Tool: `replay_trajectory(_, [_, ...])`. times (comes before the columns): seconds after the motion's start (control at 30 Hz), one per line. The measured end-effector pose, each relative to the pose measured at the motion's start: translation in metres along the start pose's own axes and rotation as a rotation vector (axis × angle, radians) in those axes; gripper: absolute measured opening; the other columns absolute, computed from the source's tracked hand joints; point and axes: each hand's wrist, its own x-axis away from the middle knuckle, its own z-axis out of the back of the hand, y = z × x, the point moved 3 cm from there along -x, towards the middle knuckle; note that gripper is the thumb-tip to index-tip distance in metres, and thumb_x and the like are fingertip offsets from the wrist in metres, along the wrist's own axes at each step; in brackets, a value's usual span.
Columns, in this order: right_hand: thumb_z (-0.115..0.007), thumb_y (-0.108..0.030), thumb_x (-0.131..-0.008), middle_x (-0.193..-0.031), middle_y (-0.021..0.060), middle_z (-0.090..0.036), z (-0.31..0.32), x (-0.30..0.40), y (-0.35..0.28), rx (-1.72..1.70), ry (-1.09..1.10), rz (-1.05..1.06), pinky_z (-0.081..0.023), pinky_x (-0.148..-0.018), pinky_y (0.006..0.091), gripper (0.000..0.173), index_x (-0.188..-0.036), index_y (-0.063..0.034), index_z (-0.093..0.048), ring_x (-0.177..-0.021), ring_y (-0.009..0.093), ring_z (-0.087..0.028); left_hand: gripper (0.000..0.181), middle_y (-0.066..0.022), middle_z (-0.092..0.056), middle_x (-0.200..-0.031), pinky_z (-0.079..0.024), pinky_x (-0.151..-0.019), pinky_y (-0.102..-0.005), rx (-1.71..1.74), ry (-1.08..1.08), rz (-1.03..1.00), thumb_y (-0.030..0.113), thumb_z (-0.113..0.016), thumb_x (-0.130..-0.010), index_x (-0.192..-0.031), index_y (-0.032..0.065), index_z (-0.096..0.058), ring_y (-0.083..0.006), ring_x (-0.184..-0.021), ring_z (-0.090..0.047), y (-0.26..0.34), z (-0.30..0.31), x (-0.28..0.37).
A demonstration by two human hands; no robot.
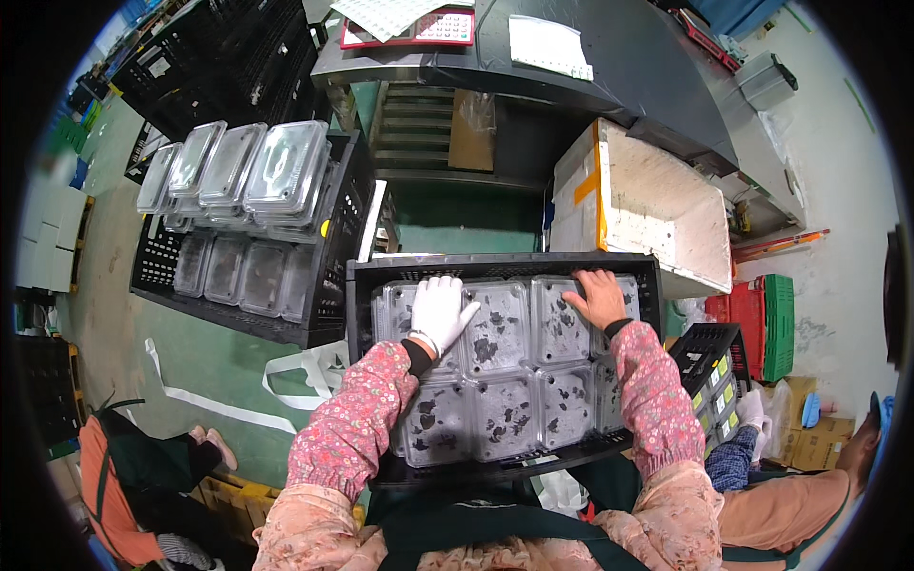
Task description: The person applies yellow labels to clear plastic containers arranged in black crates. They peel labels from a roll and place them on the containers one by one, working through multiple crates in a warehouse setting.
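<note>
In front of me a black plastic crate (500, 265) holds rows of clear plastic clamshell boxes with dark pieces inside. My left hand (439, 314), in a white glove, rests fingers spread on a clamshell box (430, 421) row's rear left part, near the crate's back wall. Bare, my right hand (601, 298) lies over the rear right boxes, its fingertips by the back wall and its thumb pointing left. Neither hand is seen closed around a box. At the left, a second black crate (335, 214) carries more clamshell boxes (285, 168), stacked above its rim.
An open white foam box (664, 207) with orange tape stands behind right. Beyond is a dark table (607, 64) with a red calculator (446, 27) and papers. A co-worker's gloved hand (751, 410) is beside a small crate (739, 342) at right; another person (118, 485) is at lower left.
</note>
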Motion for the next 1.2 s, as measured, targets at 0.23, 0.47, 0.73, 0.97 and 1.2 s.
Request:
replay_trajectory(0.23, [-0.060,-0.058,-0.082,-0.080,0.0121,-0.061,0.007,-0.009,0.019,-0.004,-0.042,0.143,-0.045,-0.074,0.0417,0.054,-0.088,-0.0043,-0.059,-0.080,0.032,-0.059,0.039,-0.0133,-0.062,-0.090,-0.044,-0.077,-0.0413,-0.066,-0.269,-0.190,0.043,-0.057,-0.086,-0.091,0.0041,-0.060,-0.0301,-0.087,-0.061,-0.005,0.016,-0.021])
replay_trajectory(0.47, [-0.070,-0.053,-0.074,-0.063,0.0083,-0.047,0.069,-0.008,0.001,-0.045,0.149,0.363,-0.042,-0.054,0.0382,0.052,-0.071,-0.0068,-0.047,-0.059,0.027,-0.054,0.052,-0.0154,-0.060,-0.091,-0.049,-0.074,-0.0430,0.006,-0.336,-0.100,0.055,-0.057,-0.085,-0.092,0.0033,-0.056,-0.0326,-0.085,-0.061,-0.002,0.034,-0.019])
replay_trajectory(0.73, [-0.077,-0.045,-0.068,-0.059,0.0088,-0.041,0.155,0.040,-0.046,-0.141,0.156,0.336,-0.038,-0.047,0.0376,0.052,-0.065,-0.0058,-0.044,-0.051,0.026,-0.048,0.032,-0.0106,-0.053,-0.076,-0.049,-0.054,-0.0372,0.052,-0.112,-0.347,0.036,-0.062,-0.086,-0.086,0.0063,-0.050,-0.0267,-0.065,-0.060,0.056,0.137,0.016])
replay_trajectory(0.97, [-0.070,-0.053,-0.077,-0.065,0.0085,-0.050,0.063,0.105,-0.076,-0.316,-0.227,0.209,-0.044,-0.052,0.0394,0.050,-0.072,-0.0061,-0.052,-0.060,0.028,-0.056,0.044,-0.0151,-0.059,-0.077,-0.049,-0.059,-0.0445,0.299,-0.548,-0.007,0.046,-0.064,-0.084,-0.090,0.0048,-0.050,-0.0360,-0.067,-0.061,0.061,0.099,0.078])
replay_trajectory(1.2, [-0.061,-0.044,-0.087,-0.083,0.0107,-0.057,0.036,0.106,-0.035,-0.324,-0.279,0.094,-0.043,-0.078,0.0401,0.040,-0.084,-0.0043,-0.064,-0.086,0.029,-0.055,0.034,-0.0085,-0.055,-0.073,-0.049,-0.062,-0.0395,0.281,-0.233,0.043,0.040,-0.060,-0.087,-0.078,0.0082,-0.058,-0.0286,-0.072,-0.060,0.058,0.042,0.090])
